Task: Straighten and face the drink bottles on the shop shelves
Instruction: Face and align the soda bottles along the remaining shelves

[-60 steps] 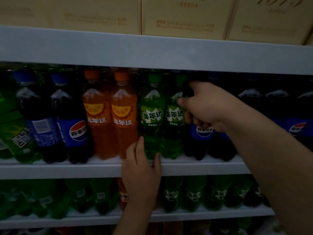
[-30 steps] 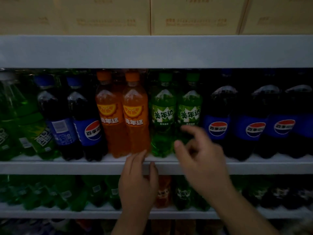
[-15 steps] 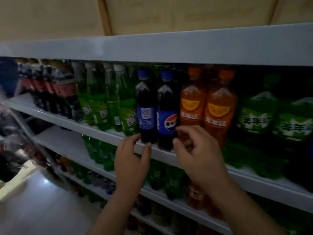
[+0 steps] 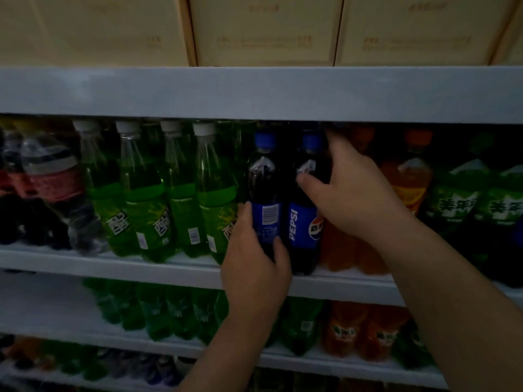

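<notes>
Both hands are up on the middle shelf (image 4: pixel 113 263), right in the cola section. My left hand (image 4: pixel 254 274) is wrapped round the lower body of the left Pepsi bottle (image 4: pixel 264 176), fingers on its left side and thumb on its right, so that one is firmly grasped. Its blue label shows the barcode to the front, not the logo. Next door, touching it, is the right Pepsi bottle (image 4: pixel 304 226), with PEPSI running up the label and part of the round logo showing. My right hand (image 4: pixel 353 193) has it by the shoulder: thumb pressed on the front just under the neck, fingers curled over the top and round the back. Both bottles stand upright at the shelf's front edge, blue caps just under the upper shelf (image 4: pixel 254 91).

To the left, a row of green bottles (image 4: pixel 147 210) with white caps, leaning a little, labels turned different ways. Further left, dark bottles with red labels (image 4: pixel 51 179), blurred. To the right of my wrist, orange bottles (image 4: pixel 410 179), then green Mirinda bottles (image 4: pixel 458 205) with labels facing out. Cardboard boxes (image 4: pixel 263 29) sit on top. The lower shelf (image 4: pixel 56 321) carries green and orange bottles, too dim to read.
</notes>
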